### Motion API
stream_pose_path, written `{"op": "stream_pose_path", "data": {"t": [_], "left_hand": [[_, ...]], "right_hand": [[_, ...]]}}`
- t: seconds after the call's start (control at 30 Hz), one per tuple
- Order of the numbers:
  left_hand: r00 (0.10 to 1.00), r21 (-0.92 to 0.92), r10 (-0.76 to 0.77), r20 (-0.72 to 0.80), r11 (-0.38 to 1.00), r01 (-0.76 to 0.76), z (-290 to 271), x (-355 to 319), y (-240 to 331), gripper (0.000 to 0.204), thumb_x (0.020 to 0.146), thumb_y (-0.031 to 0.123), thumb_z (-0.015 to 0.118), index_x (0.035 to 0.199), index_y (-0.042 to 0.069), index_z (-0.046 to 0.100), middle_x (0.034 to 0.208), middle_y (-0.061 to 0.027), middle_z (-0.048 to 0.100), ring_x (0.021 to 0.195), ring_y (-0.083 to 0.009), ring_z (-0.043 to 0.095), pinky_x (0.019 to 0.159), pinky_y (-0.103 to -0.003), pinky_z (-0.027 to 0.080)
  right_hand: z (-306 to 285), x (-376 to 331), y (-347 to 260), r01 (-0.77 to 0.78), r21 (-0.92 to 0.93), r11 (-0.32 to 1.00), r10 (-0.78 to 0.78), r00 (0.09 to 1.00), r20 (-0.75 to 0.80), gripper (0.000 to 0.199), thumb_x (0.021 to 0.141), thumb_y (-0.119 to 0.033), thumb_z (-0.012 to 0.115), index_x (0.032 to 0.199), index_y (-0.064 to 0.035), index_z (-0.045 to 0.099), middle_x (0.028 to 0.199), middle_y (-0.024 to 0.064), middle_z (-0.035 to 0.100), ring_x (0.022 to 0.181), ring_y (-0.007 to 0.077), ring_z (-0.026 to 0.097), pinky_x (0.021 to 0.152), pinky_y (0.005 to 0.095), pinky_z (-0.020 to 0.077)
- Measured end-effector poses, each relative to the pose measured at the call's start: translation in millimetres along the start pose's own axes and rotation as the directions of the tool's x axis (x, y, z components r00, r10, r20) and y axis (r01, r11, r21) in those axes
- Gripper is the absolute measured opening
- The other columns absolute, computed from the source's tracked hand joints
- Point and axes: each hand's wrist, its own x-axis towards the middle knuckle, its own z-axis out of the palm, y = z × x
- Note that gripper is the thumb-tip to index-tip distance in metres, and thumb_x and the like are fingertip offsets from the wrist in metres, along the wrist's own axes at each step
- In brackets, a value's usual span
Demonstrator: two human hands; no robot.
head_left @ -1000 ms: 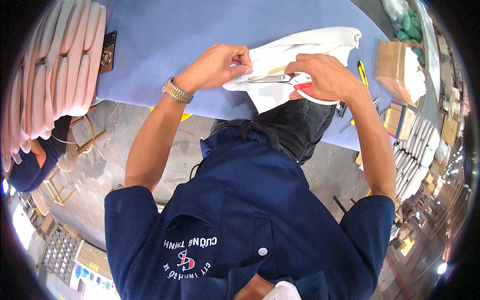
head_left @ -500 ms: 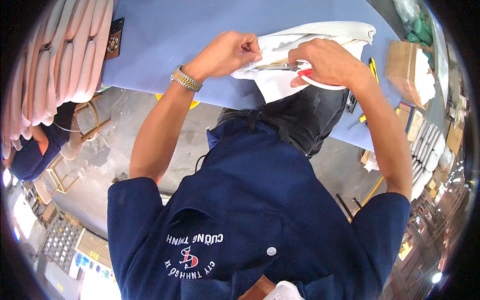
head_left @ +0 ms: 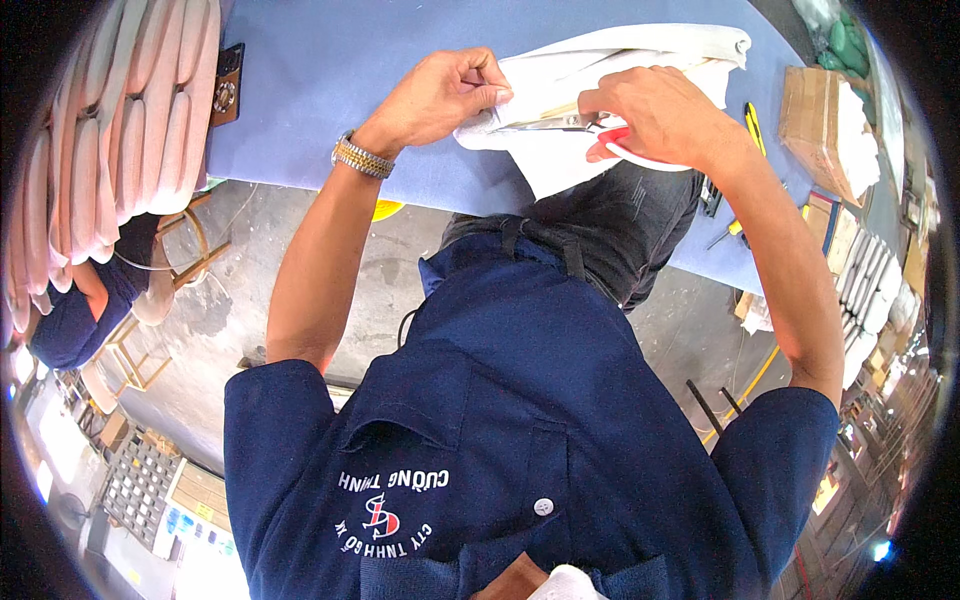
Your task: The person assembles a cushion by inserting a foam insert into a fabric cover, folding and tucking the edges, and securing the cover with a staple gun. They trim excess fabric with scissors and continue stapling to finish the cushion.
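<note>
My left hand [head_left: 438, 98] is closed in a pinch beside the left end of a white padded fabric piece [head_left: 680, 42]. What lies between its thumb and fingertips is too small to make out. In my right hand [head_left: 660, 115] is a pair of scissors with red and white handles [head_left: 645, 160]. Their metal blades [head_left: 550, 124] point left across the fabric toward my left fingertips. A white flap [head_left: 550, 165] of the piece hangs over the front edge of the blue table [head_left: 300, 100].
A phone [head_left: 228, 85] lies at the table's left, beside stacked pinkish cushions [head_left: 130, 110]. At the right are a yellow-handled cutter [head_left: 754, 128], a screwdriver [head_left: 728, 233] and a cardboard box [head_left: 815, 120]. Another person's arm [head_left: 92, 290] shows below the cushions.
My left hand has shifted slightly up and left, its pinch still closed. The scissors stay in my right hand, almost in the same place over the fabric. The whole view has tilted a little.
</note>
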Motion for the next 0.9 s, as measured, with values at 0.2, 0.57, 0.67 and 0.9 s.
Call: {"op": "stream_pose_path", "data": {"t": [0.2,0.57,0.67,0.9], "left_hand": [[1.000,-0.063,-0.016,-0.003,0.998,0.016,-3.1,4.4,-4.9,0.018,0.099,0.018,0.073,0.095,0.003,0.065,0.084,0.0000,0.068,0.076,-0.0053,0.056,0.068,-0.025,0.050],[1.000,-0.158,-0.025,0.007,0.987,0.026,1.6,0.7,-9.0,0.017,0.099,0.017,0.072,0.096,0.002,0.065,0.083,0.0009,0.065,0.075,-0.0056,0.056,0.067,-0.024,0.048],[1.000,-0.143,-0.020,0.014,0.989,0.022,0.8,-0.3,-5.1,0.017,0.099,0.017,0.072,0.098,0.002,0.065,0.085,0.0006,0.066,0.077,-0.0059,0.057,0.068,-0.024,0.050],[0.994,-0.057,-0.020,-0.104,0.998,0.014,8.5,-8.6,-8.8,0.016,0.100,0.014,0.071,0.106,-0.001,0.066,0.101,-0.0064,0.073,0.095,-0.0098,0.068,0.086,-0.027,0.056]], "right_hand": [[6.9,-0.9,12.2,0.028,0.006,1.000,-0.027,0.999,-0.047,0.048,0.081,-0.051,0.079,0.104,-0.0101,0.071,0.092,0.0116,0.068,0.093,0.0367,0.068,0.080,0.0491,0.0507],[-1.5,14.1,1.3,0.024,0.056,0.998,-0.026,0.999,0.046,0.045,0.079,-0.045,0.082,0.104,-0.0087,0.073,0.091,0.0165,0.072,0.093,0.0387,0.069,0.081,0.0498,0.0524],[-5.2,14.1,-3.1,0.012,0.046,0.999,-0.015,0.997,0.070,0.044,0.078,-0.043,0.082,0.104,-0.0083,0.074,0.088,0.0189,0.072,0.091,0.0393,0.070,0.080,0.0501,0.0532],[-10.4,10.8,-4.2,-0.010,0.060,0.998,0.007,0.998,0.055,0.047,0.077,-0.045,0.083,0.106,-0.0091,0.075,0.088,0.0196,0.073,0.090,0.0395,0.071,0.080,0.0501,0.0535]]}}
